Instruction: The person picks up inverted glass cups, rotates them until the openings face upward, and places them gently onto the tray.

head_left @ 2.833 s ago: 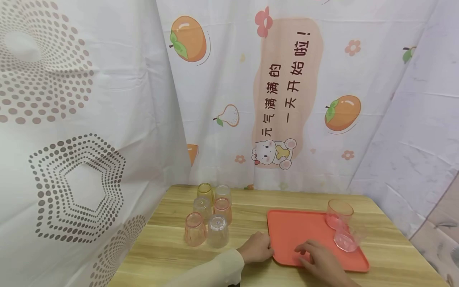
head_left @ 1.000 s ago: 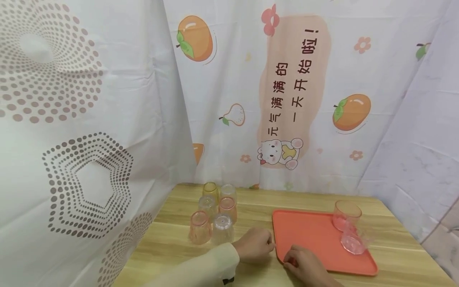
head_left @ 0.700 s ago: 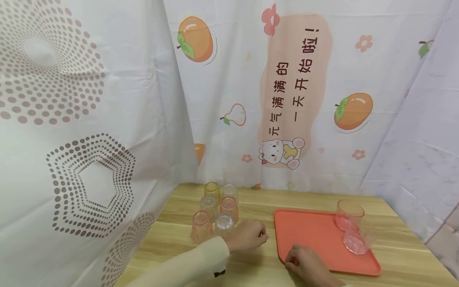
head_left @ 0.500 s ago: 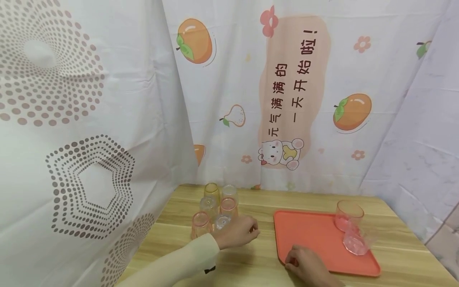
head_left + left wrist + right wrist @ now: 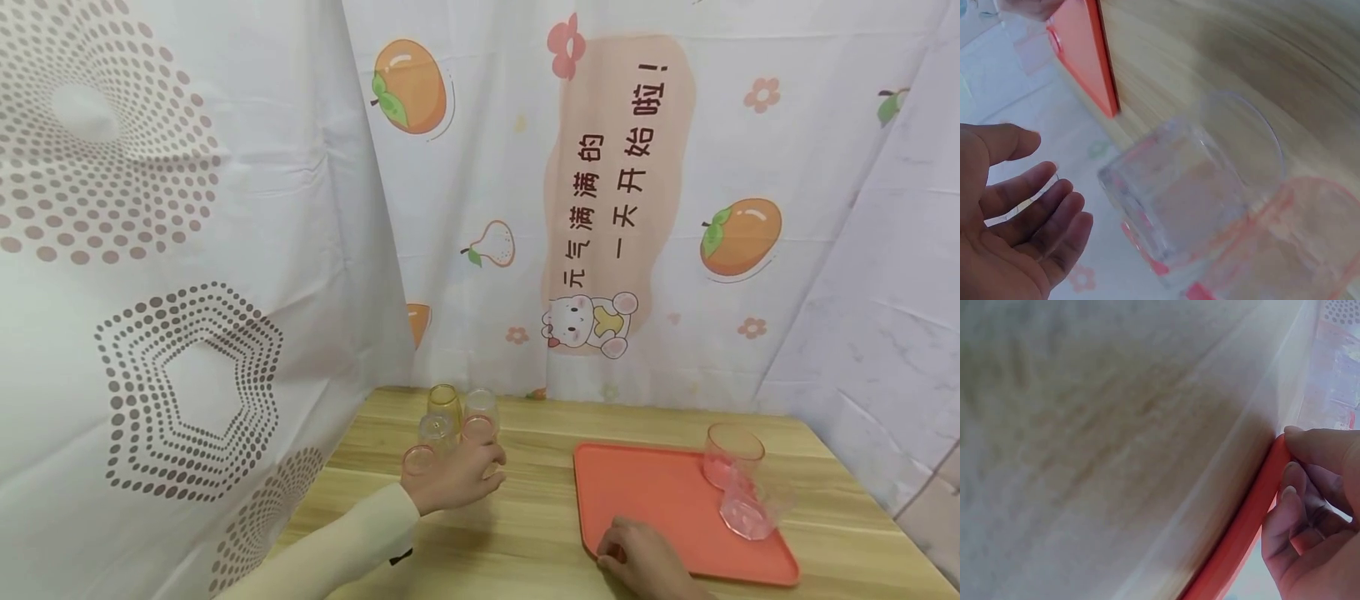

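My left hand [image 5: 453,479] is over the near end of the group of upside-down glasses, its fingers parted and loosely bent. In the left wrist view its fingers [image 5: 1041,212] are apart from an upside-down clear glass [image 5: 1172,187], with a pink glass [image 5: 1291,244] beside it. The head view has the hand covering that clear glass. At the near left corner of the red tray [image 5: 645,492], my right hand [image 5: 641,554] pinches the rim between thumb and fingers. The right wrist view shows the thumb on the rim [image 5: 1241,531].
Behind the left hand stand a yellow glass [image 5: 444,402], a clear glass [image 5: 482,405], another clear glass [image 5: 436,431] and a pink glass [image 5: 478,428]. A pink glass [image 5: 733,450] and a paler pink glass [image 5: 746,510] are at the tray's right side. Curtains surround the wooden table [image 5: 525,542].
My left hand has left the tray's left edge and moved left to the glasses. My right hand has shifted to the tray's near left corner and stayed there.
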Demonstrator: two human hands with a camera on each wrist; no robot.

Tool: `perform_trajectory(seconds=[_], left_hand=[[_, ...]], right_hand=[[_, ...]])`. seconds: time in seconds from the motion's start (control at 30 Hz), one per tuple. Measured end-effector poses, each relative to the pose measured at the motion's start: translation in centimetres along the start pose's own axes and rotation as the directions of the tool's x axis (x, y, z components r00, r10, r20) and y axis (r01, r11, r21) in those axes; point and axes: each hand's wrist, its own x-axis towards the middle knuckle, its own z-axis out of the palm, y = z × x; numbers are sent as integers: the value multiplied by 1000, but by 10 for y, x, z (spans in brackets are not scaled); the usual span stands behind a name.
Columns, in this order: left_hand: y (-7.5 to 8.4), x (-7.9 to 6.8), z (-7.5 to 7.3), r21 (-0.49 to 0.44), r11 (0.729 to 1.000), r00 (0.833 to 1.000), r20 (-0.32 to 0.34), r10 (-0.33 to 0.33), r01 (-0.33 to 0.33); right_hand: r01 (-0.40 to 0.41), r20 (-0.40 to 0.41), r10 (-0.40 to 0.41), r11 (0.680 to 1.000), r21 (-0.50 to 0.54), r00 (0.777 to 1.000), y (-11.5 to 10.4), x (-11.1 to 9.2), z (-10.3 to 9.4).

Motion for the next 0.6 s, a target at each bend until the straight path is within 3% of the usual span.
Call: perform_trajectory(seconds=[0.03,0.07,0.1,0.17,0.27,0.4,0.6], left_hand=[[-3,-1,0,13,1000,1000,-17,17,-17],[-5,-1,0,-25,999,999,-24,22,-23],[-8,-1,0,-150,987,996,-84,38,-50],[-13,-2,1,-187,981,995,-93,37,-54],[-18,-6,3,-169,985,998,-54,9,-18],[-21,-14,5,-162,985,997,44,-59,66],[-24,-14,6,-95,988,989,95,-110,119]], right_hand=[[1,1,-1,1000,0,1000,0,0,0],[3,1,-3,1000,-1,1000,0,0,0],[3,2,-3,1000,1,1000,0,0,0],[13,-5,-13,1000,-4,1000,-1,-1,-1],[35,-24,-35,999,-7,999,-1,-1,1],[61,-44,-61,998,-3,997,-1,-2,3],[34,-33,-34,999,10,999,2,-1,3]])
